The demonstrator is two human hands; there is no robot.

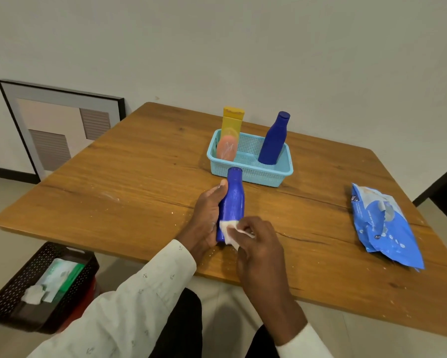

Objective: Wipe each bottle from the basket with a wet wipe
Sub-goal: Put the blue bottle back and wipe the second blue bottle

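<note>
The left hand [206,215] grips a dark blue plastic bottle [232,202] near the table's front edge; right-hand fingers [245,226] pinch a white wet wipe [230,228] on it (three bottles wait in the light blue plastic basket [248,174]).

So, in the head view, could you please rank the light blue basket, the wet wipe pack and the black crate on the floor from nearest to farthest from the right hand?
From the right hand:
1. Light blue basket, ahead on the table.
2. Wet wipe pack, to the right on the table.
3. Black crate, far left, down on the floor.
</note>
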